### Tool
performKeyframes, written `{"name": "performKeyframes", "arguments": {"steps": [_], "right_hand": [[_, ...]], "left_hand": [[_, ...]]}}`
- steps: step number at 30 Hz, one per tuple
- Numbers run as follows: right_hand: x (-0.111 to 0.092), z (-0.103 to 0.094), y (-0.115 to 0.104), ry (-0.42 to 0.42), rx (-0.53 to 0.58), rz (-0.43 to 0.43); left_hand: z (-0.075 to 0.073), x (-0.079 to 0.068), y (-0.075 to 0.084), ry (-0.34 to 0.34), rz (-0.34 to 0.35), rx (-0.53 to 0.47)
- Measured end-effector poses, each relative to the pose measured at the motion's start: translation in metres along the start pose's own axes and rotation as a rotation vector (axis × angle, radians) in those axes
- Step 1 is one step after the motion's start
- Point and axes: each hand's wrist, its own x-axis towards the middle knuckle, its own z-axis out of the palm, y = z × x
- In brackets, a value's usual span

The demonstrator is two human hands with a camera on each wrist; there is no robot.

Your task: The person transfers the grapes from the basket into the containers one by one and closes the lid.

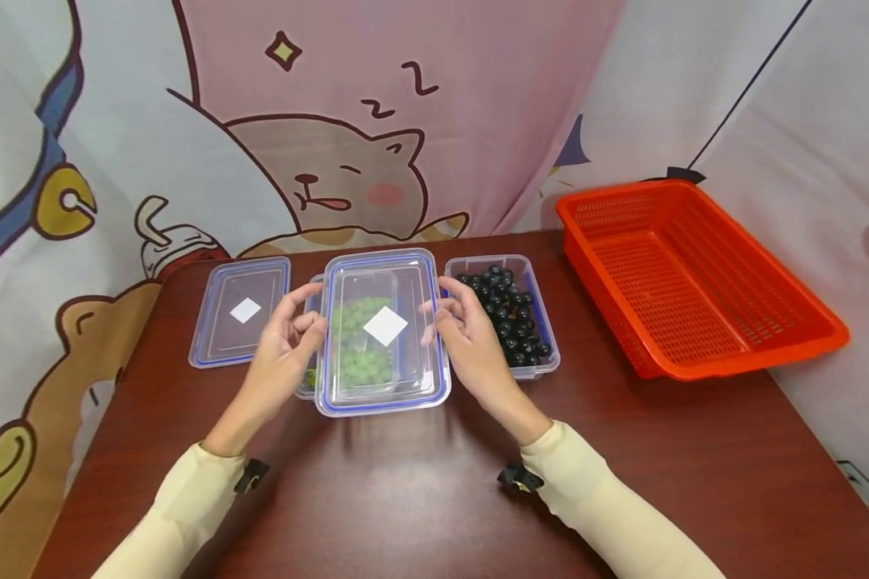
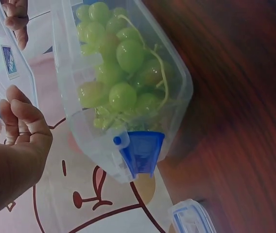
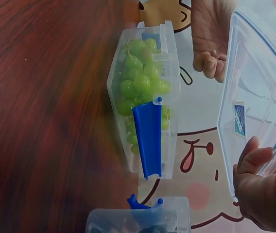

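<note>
A dark red table (image 1: 420, 515) lies under everything, backed by a cartoon curtain (image 1: 492, 80). On its right sits a red basket (image 1: 608, 310). Further left stand a fruit box (image 1: 543, 318) of dark round fruit (image 1: 503, 310) and, beside it, a grape box (image 3: 171, 63) of green grapes (image 2: 123, 95).

The held lid (image 1: 409, 366) hangs in the air above the grape box, apart from it. The left hand (image 1: 286, 342) and right hand (image 1: 471, 342) pinch its opposite edges — thumbs in front, fingers curled in. The second lid (image 1: 261, 342) lies flat at the left.

The work looks about midway: fruit is in both boxes, yet neither is covered, and the grape box's blue latches (image 2: 144, 150) hang unfastened. Both lids are off, one of them in hand.

Each lid carries a blank white diamond (image 1: 385, 326). Zs (image 1: 417, 78) are readable on the curtain; the small sticker (image 3: 239, 119) on the held lid — too blurred — shows no legible brand.
</note>
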Motion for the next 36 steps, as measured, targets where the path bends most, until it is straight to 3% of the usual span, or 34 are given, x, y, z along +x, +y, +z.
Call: {"name": "performKeyframes", "arguments": {"steps": [9, 15, 36], "right_hand": [[0.001, -0.009, -0.001, 0.033, 0.0, -0.006], [0.0, -0.017, -0.001, 0.054, -0.02, 0.046], [0.001, -0.044, 0.0, 0.125, -0.047, 0.067]], "left_hand": [[0.005, 0.008, 0.0, -0.026, -0.069, -0.004], [0.009, 0.012, 0.0, -0.078, -0.095, 0.067], [0.02, 0.026, 0.007, -0.181, -0.055, 0.083]]}}
